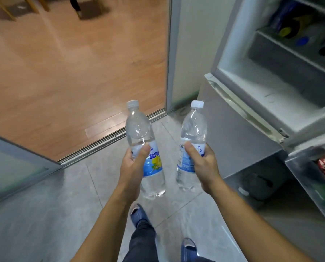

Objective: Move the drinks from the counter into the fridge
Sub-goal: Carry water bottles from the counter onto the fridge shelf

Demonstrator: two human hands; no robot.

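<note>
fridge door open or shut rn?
Open. The fridge interior shows: white compartment walls, a grey drawer and bottle caps on the shelf above.

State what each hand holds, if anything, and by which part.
Left hand grips a clear bottle around its labelled middle; right hand grips another bottle likewise.

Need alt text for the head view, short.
A person's left hand and right hand each grip a clear water bottle upright over grey tile floor. An open fridge holding drinks stands to the right.
</note>
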